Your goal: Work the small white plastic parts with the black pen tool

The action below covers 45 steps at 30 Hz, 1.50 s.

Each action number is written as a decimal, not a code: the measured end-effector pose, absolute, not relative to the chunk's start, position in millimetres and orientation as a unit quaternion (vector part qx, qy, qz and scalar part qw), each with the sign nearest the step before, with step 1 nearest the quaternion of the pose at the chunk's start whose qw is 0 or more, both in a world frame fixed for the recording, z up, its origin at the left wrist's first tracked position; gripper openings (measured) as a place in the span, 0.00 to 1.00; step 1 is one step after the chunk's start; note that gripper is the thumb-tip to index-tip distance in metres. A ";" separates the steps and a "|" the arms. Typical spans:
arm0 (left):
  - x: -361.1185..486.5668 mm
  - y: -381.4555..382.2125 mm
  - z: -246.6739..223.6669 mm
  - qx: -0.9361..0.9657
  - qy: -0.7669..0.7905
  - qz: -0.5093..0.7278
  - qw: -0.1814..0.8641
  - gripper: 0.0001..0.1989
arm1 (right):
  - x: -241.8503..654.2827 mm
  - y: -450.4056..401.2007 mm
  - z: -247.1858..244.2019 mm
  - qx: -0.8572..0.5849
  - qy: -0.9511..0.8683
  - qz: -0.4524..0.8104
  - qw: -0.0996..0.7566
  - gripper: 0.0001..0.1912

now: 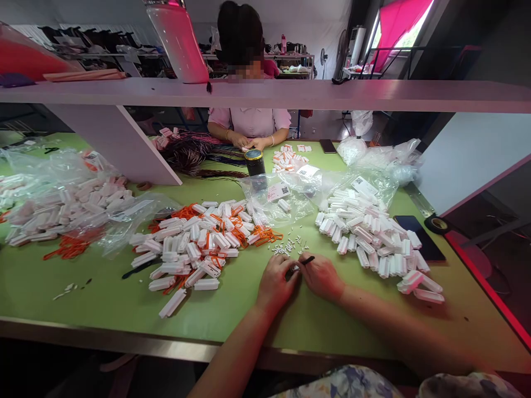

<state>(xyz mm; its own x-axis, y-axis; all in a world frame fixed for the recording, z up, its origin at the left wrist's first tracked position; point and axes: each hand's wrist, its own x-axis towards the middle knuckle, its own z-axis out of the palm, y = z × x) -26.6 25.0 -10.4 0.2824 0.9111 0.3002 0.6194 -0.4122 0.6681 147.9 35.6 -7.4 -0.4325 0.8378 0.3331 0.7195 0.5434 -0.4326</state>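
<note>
My left hand and my right hand meet over the green table, just in front of a scatter of tiny white pieces. Between the fingertips of both hands is a small white part, mostly hidden by the fingers. A thin black tool sticks out from my right hand, pinched in its fingers. To the left lies a heap of white connector housings mixed with orange clips. Another pile of white housings spreads to the right of my hands.
Clear plastic bags lie beyond the small pieces, near a black can. A dark phone-like slab and a black tape roll sit at the right. A raised shelf crosses the table; another person works behind it.
</note>
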 end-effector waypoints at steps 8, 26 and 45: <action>-25.1 24.3 -9.8 0.766 0.503 0.336 0.217 0.05 | 156.6 32.6 -5.4 -0.447 -0.787 0.223 0.362 0.13; -25.2 24.7 -11.5 0.768 0.506 0.329 0.214 0.04 | 151.8 33.9 -8.5 -0.449 -0.821 0.176 0.305 0.14; -25.0 24.9 -10.9 0.769 0.506 0.330 0.212 0.04 | 153.2 35.7 -10.4 -0.456 -0.775 0.229 0.372 0.13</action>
<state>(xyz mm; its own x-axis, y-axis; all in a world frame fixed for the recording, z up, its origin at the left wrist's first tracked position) -25.0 24.9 -10.9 0.2715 0.9171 0.2919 0.6371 -0.3985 0.6597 153.2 35.7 -10.4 -0.3067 0.8775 0.3686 0.5363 0.4793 -0.6948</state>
